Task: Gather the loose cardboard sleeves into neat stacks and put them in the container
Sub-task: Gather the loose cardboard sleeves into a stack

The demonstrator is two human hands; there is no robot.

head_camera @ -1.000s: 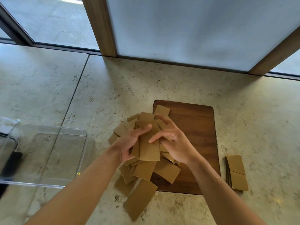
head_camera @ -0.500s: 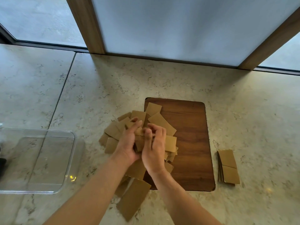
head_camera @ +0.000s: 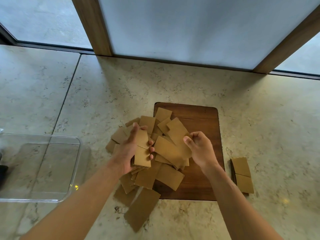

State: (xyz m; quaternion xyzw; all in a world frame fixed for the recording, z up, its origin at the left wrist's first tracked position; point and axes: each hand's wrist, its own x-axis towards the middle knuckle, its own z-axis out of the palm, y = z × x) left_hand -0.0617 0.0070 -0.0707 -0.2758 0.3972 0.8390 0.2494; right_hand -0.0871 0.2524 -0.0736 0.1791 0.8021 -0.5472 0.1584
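A loose pile of brown cardboard sleeves (head_camera: 174, 130) lies half on a dark wooden board (head_camera: 204, 122) and half on the stone counter. My left hand (head_camera: 128, 151) grips a small squared stack of sleeves (head_camera: 142, 151) just above the pile's left side. My right hand (head_camera: 200, 149) hovers over the pile's right side with curled fingers, its fingertips touching the edge of a sleeve (head_camera: 173, 149); whether it grips that sleeve is unclear. A finished stack of sleeves (head_camera: 242, 174) lies on the counter right of the board. The clear plastic container (head_camera: 74, 170) stands empty at the left.
One long sleeve (head_camera: 142, 208) lies nearest me on the counter below the pile. A window with wooden frames (head_camera: 93, 26) runs along the counter's far edge. A dark object (head_camera: 2, 172) shows behind the container at the far left.
My hands were pressed together on a bundle over the pile; now they have parted. The left keeps the stack, and the right has moved right onto the pile.
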